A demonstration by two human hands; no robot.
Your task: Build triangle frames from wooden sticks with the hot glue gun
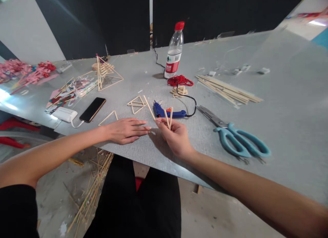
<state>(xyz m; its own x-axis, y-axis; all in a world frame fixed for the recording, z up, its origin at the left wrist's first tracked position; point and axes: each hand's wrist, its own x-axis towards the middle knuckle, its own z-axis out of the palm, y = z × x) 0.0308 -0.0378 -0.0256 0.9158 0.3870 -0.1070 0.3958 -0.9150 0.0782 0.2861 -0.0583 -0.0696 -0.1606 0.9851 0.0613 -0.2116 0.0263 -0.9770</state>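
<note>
My right hand (175, 135) is closed on several thin wooden sticks (149, 107); one slants up to the left and others rise from between the fingers. My left hand (128, 130) lies flat on the table, its stretched fingers pointing at the right hand, nothing held. Just beyond the right hand lies a blue glue gun (169, 112) with a black cord. Behind the left hand sits a star of two overlapping stick triangles (136, 104). An open-sided stick angle (109, 117) lies near the left wrist, partly hidden by the forearm.
Large blue-handled scissors (234, 137) lie right. A water bottle (174, 53) stands behind red cord (180, 80) and stacked stick stars (178, 91). Loose sticks (228, 89) lie back right. A phone (92, 109), white power bank (65, 114) and stick pyramid (107, 74) are left.
</note>
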